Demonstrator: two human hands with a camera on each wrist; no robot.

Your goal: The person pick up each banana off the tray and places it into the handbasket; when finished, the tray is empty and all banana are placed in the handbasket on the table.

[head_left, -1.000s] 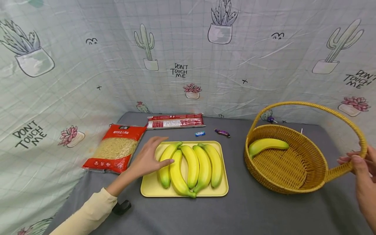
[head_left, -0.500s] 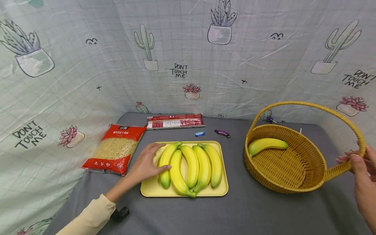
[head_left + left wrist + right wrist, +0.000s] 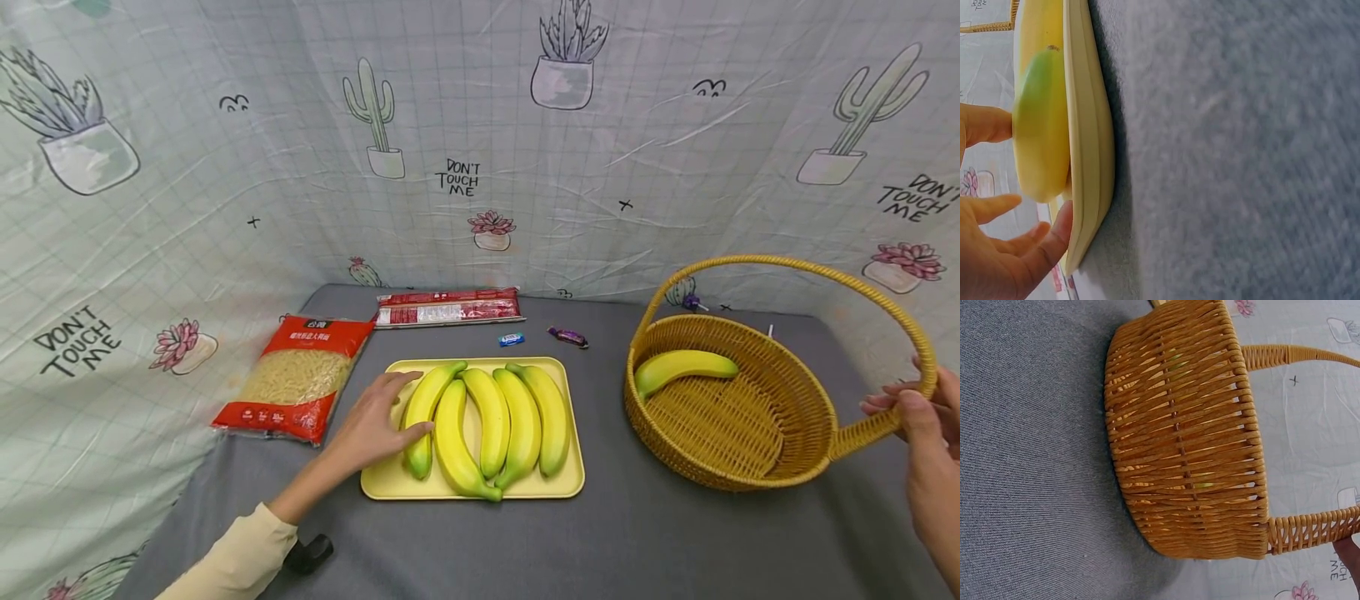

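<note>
My left hand (image 3: 375,425) spans the leftmost banana (image 3: 421,450) on a pale yellow tray (image 3: 472,364). In the left wrist view its thumb (image 3: 988,125) lies against that banana's side, while the outstretched fingers (image 3: 1054,240) are at the tray rim below it. Several more bananas (image 3: 521,425) lie side by side on the tray. At the right, my right hand (image 3: 930,450) grips the handle (image 3: 896,329) of a round wicker basket (image 3: 731,462), thumb over the handle. One banana (image 3: 690,367) rests inside the basket against its far left wall.
A red bag of pasta (image 3: 296,375) lies left of the tray. Behind it are a long red packet (image 3: 450,308), a small blue-wrapped candy (image 3: 511,339) and a purple-wrapped candy (image 3: 567,337). A purple lollipop (image 3: 692,302) lies behind the basket, near the printed curtain (image 3: 585,225).
My left hand has lowered and drawn slightly back to the leftmost banana, its fingers coming down along the left side. The right hand and basket have stayed in place.
</note>
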